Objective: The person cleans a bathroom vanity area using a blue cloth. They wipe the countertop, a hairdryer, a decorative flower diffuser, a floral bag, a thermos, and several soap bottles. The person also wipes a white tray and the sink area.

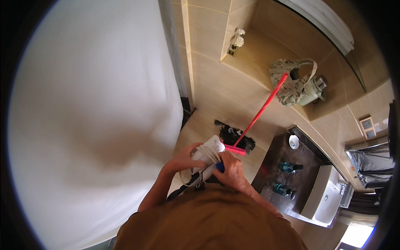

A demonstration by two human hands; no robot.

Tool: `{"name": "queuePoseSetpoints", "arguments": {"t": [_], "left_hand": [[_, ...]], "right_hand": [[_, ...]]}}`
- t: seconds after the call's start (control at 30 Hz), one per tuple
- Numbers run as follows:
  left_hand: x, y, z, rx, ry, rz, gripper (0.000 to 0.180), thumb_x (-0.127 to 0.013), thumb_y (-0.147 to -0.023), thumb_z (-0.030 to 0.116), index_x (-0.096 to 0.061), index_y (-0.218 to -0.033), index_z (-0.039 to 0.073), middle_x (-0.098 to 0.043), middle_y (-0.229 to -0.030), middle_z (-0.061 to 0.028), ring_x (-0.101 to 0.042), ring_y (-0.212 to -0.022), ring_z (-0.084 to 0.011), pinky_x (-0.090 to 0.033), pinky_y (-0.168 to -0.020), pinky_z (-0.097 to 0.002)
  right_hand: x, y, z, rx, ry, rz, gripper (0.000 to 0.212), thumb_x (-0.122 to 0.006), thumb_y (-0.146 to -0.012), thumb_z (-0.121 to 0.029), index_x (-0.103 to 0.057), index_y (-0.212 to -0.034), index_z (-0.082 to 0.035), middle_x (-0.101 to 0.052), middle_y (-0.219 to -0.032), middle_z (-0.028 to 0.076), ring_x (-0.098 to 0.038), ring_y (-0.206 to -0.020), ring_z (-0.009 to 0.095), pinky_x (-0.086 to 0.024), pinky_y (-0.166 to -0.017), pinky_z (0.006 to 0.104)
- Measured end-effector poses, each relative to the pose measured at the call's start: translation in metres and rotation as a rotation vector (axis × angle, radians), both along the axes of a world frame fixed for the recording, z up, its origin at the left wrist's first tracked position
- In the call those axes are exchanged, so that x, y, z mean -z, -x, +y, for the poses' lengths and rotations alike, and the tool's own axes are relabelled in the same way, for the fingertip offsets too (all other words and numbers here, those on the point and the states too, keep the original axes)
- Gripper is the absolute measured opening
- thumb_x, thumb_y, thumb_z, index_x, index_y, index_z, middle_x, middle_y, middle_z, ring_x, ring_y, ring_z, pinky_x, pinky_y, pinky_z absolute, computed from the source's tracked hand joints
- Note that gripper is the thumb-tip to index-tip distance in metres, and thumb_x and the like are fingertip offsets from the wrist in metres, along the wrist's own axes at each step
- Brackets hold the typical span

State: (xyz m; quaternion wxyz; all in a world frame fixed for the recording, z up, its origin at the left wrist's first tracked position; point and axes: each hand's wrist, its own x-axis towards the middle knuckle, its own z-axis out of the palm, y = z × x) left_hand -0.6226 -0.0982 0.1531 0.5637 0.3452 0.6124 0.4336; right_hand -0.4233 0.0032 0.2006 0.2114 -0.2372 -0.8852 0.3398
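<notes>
In front of my chest I hold a white appliance (213, 143) with a pale cord (207, 151) looped round its body; its exact kind is unclear. My left hand (186, 158) is closed round its left side. My right hand (231, 171) grips the other side, fingers bent over the cord, next to a small dark blue part (220, 167). More cord and a dark strap hang below, partly hidden by my hands and brown top. Just beyond, a red broom (261, 113) leans with its head on the floor beside a black plastic bag (227, 134).
A large white-covered bed (96, 104) fills the left. At the far right, a wall niche holds a floral bag (283, 89) and a pale thermos jug (314, 91). A dark counter (266, 175) carries a white cup (293, 142), two teal bottles (287, 167) and a white basin (329, 202).
</notes>
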Motion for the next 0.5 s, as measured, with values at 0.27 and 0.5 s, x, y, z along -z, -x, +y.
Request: {"name": "queuePoseSetpoints", "arguments": {"t": [0.27,0.5], "left_hand": [[-0.024,0.016,0.085,-0.028,-0.087,0.117,0.088,-0.08,-0.061,0.026,-0.046,-0.139,0.004,-0.061,-0.119,-0.0138,-0.06,-0.107,-0.0227,-0.047,-0.093,-0.0338],[-0.053,0.021,0.158,-0.05,-0.168,0.073,0.084,-0.078,-0.064,0.021,-0.046,-0.139,0.003,-0.061,-0.118,-0.0126,-0.06,-0.107,-0.0218,-0.047,-0.092,-0.0324]], "right_hand": [[0.006,0.006,0.07,0.044,-0.105,0.037,0.05,-0.074,-0.067,-0.006,-0.055,-0.113,0.003,-0.057,-0.102,0.02,-0.063,-0.084,0.038,-0.054,-0.07,0.0431],[-0.015,0.006,0.142,-0.011,-0.234,0.08,0.061,-0.077,-0.064,-0.006,-0.053,-0.119,0.002,-0.057,-0.11,0.019,-0.062,-0.092,0.037,-0.054,-0.076,0.0424]]}}
